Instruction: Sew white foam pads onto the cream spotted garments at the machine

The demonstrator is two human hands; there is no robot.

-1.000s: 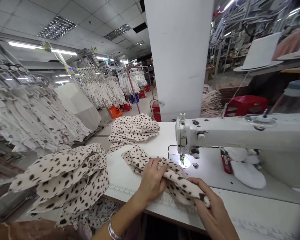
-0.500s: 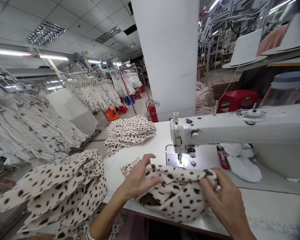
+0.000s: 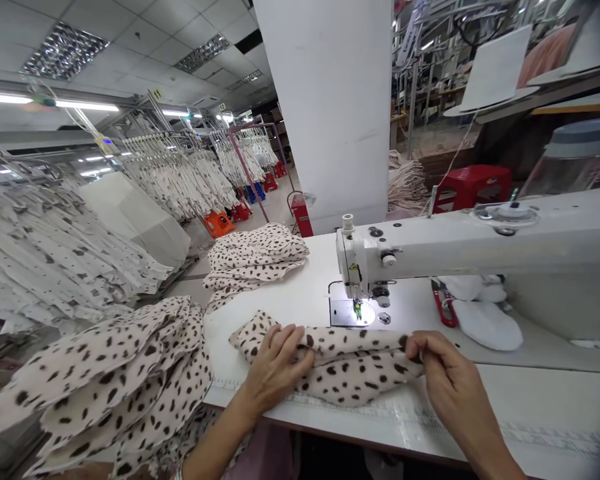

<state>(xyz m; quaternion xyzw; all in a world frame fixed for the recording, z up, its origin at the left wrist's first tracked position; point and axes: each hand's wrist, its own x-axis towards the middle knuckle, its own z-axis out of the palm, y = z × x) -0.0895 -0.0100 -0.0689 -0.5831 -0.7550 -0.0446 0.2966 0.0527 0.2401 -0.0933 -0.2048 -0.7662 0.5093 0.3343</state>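
The person's left hand [image 3: 277, 370] lies on the left part of a spotted fabric piece [image 3: 355, 377]; whether its fingers also pinch the cloth, one cannot tell. The right hand [image 3: 447, 380] holds the right end of this piece narrowly, between thumb and fingers. The piece rests folded on the white sewing table [image 3: 280, 297], in front of the lit needle area of the sewing machine [image 3: 460, 250]. At left is a loose spotted pile [image 3: 125, 373]. Red-handled snips [image 3: 445, 303] lie under the machine arm. Farther stand a white pillar [image 3: 330, 113] and hanging garments [image 3: 180, 173].
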